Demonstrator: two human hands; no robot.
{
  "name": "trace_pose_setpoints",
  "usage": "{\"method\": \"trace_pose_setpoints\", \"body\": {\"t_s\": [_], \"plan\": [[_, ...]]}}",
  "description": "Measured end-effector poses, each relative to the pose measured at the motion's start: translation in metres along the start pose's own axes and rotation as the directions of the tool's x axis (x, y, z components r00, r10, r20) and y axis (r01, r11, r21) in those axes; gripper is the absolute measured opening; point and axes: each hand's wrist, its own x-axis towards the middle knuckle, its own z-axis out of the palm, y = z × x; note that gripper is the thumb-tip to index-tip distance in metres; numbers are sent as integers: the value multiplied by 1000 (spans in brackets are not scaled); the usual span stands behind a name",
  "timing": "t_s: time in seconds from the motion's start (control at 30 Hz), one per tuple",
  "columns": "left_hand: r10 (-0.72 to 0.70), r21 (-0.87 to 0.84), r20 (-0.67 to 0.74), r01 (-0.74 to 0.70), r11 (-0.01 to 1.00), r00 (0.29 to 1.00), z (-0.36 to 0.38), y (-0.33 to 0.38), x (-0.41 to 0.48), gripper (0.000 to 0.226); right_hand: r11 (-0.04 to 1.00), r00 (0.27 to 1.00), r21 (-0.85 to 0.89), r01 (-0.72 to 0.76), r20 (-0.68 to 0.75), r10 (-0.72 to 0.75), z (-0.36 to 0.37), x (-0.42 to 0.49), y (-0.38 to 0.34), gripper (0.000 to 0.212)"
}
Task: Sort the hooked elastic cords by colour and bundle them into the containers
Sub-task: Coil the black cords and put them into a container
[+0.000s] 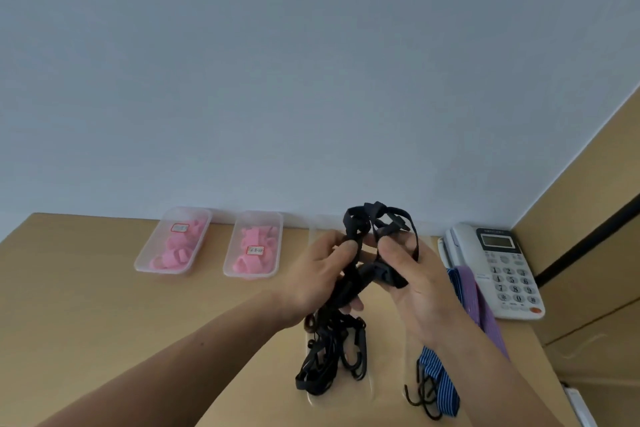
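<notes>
A tangled bunch of black hooked elastic cords (349, 291) hangs in the air above the wooden desk (104, 288). My left hand (315, 281) grips its left side and my right hand (412, 284) grips its right side, loops sticking up above my fingers. The lower ends with dark hooks (356, 357) dangle over a clear container (374, 388) that lies under my hands and is mostly hidden. Two clear containers at the back left, the far-left one (145, 253) and the one beside it (273, 246), hold pink cords.
A white desk telephone (498, 267) stands at the back right. Purple and blue striped cords (474, 302) lie under my right forearm, with dark hooks (424, 399) near the desk's front. A wall runs behind the desk and a wooden panel stands at the right.
</notes>
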Motion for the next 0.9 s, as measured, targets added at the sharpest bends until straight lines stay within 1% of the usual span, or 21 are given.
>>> {"method": "trace_pose_setpoints", "body": {"t_s": [0.03, 0.07, 0.1, 0.13, 0.17, 0.23, 0.3, 0.33, 0.4, 0.47, 0.53, 0.6, 0.67, 0.73, 0.8, 0.83, 0.9], "plan": [[4, 25, -34, -3, 1000, 999, -2, 1, 1, 25, 999, 1000, -33, -3, -28, 2, 4, -1, -4, 39], [5, 52, -75, -1, 999, 997, -5, 1, 2, 29, 997, 996, -71, -10, -86, 4, 6, -1, -7, 23], [8, 83, -114, 1, 997, 993, -9, 1, 3, 32, 994, 990, -103, -20, -144, 5, 8, -1, -8, 11], [21, 121, -148, -3, 993, 989, -12, 1, 4, 34, 992, 983, -124, -32, -184, 8, 9, -1, -9, 6], [33, 144, -177, -7, 990, 984, -15, 1, 5, 35, 992, 977, -121, -40, -211, 14, 11, -1, -8, 5], [34, 97, -195, -15, 995, 980, -21, 3, 7, 31, 995, 966, -88, -39, -260, 15, 15, 0, -7, 6], [17, 25, -165, -13, 1000, 986, -24, 7, 5, 27, 989, 952, -149, -11, -305, -36, 22, 0, -7, 7], [16, 19, -138, -14, 1000, 990, -24, 8, 3, 27, 984, 947, -177, 4, -314, -61, 26, -1, -7, 7], [14, -12, -70, -15, 1000, 997, -22, 7, 1, 30, 977, 953, -209, 34, -288, -95, 36, -3, -9, 6], [-8, -146, -40, 2, 989, 999, -20, 7, 1, 34, 954, 973, -299, 23, -212, -90, 44, -5, -13, 6], [-53, -341, -47, 34, 939, 997, -24, 9, 4, 33, 925, 985, -380, -8, -162, -57, 47, -5, -15, 9], [-88, -491, -44, 55, 870, 995, -28, 12, 5, 29, 911, 982, -411, -47, -184, -32, 47, -3, -15, 3], [-107, -557, -41, 66, 828, 993, -30, 13, 3, 28, 899, 980, -433, -64, -198, -26, 46, -1, -16, 2], [-131, -592, -62, 69, 803, 989, -31, 13, 2, 28, 859, 988, -509, -58, -152, -23, 47, -1, -18, 1], [-158, -626, -104, 58, 777, 982, -34, 13, 4, 27, 848, 995, -529, -36, -98, -19, 50, -2, -17, 4], [-173, -647, -125, 52, 761, 977, -36, 14, 6, 27, 860, 995, -510, -26, -97, -28, 52, -2, -15, 6], [-191, -678, -141, 45, 733, 971, -40, 20, 7, 28, 882, 982, -472, 8, -162, -95, 52, -2, -12, 9]]}}
